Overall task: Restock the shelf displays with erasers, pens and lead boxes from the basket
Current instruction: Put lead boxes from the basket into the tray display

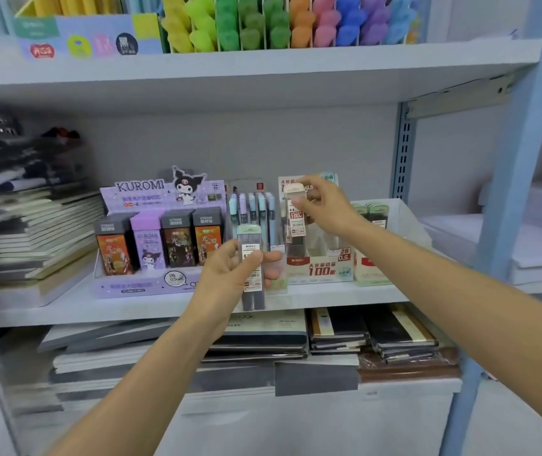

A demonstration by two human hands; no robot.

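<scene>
My left hand [230, 274] grips a clear lead box with a green cap [250, 236], upright, in front of the middle shelf. Higher and to the right, my right hand [327, 205] pinches a second lead box with a cream cap [295, 205] and holds it over the white and red lead display box [320, 268]. Left of that stand a clear rack of pastel lead cases [253, 209] and the purple Kuromi display [154, 238] with several lead boxes in it. No basket is in view.
A further display box with green-capped lead boxes [375, 212] stands at the right of the middle shelf [65, 307]. Stacked notebooks lie at the shelf's left [29, 232] and on the shelf below [338, 330]. Coloured highlighters [279, 24] fill the top shelf. A blue upright post [513, 179] bounds the right side.
</scene>
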